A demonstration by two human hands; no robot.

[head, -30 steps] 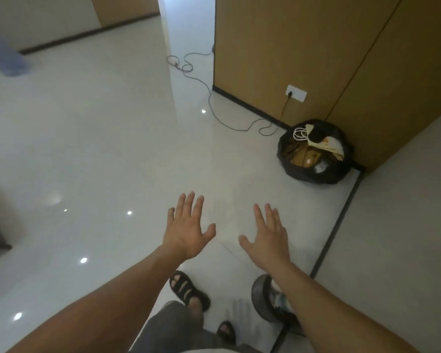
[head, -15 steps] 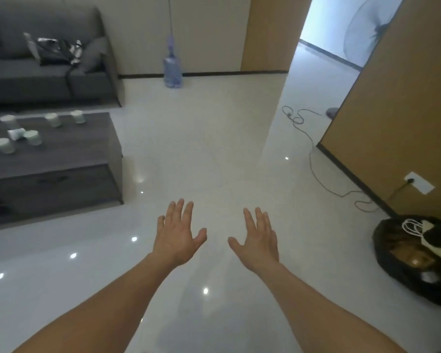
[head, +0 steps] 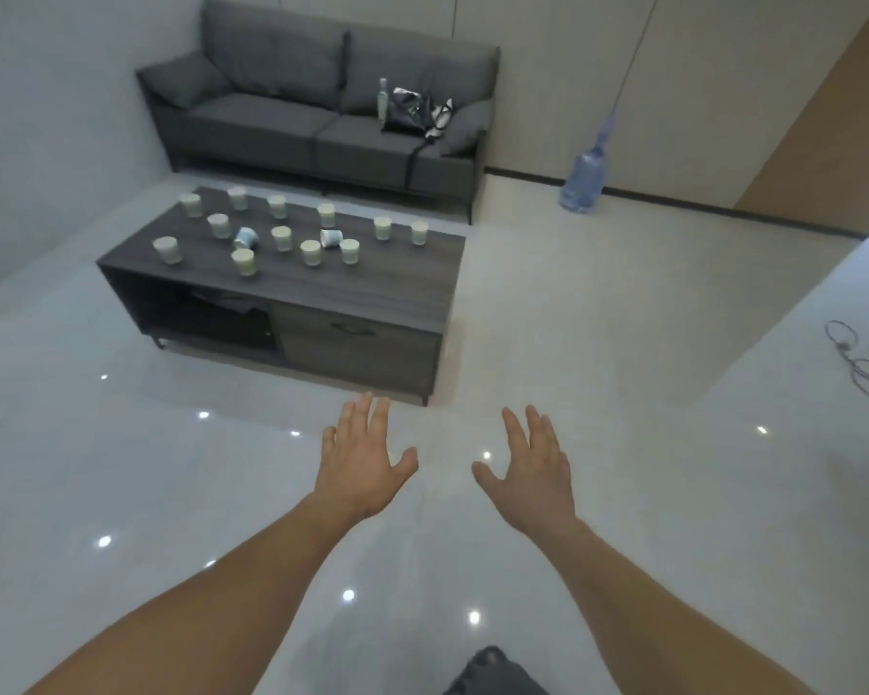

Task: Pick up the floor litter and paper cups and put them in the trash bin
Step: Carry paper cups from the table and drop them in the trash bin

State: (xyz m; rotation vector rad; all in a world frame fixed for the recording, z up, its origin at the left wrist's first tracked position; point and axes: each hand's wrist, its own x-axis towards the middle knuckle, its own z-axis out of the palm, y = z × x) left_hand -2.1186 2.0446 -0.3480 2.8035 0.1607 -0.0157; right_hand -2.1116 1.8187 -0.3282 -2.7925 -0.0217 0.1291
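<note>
Stretched forward side by side, palms down, fingers straight and spread: left grip (head: 362, 464) and right grip (head: 528, 474), apart from each other, holding nothing, over glossy white floor (head: 171, 494). Ahead of the left grip, well apart: dark grey bench (head: 372, 288) bearing upright paper cups (head: 282, 238), two tipped cups (head: 246, 237) among them. Beyond that, a grey sofa (head: 292, 127) with a dark bag (head: 407, 112). Far ahead of the right grip, a blue water jug (head: 584, 183) by the wall. Off to that grip's right, a loose cable (head: 859, 363).

Cable (head: 859, 363) runs off the right edge. Dark stuff (head: 232, 318) inside the desk (head: 372, 288) is lost in shadow, the bundle (head: 412, 112) on the sofa (head: 272, 122) is a blur, and the print on the tipped cups (head: 246, 238) is too small to read.
</note>
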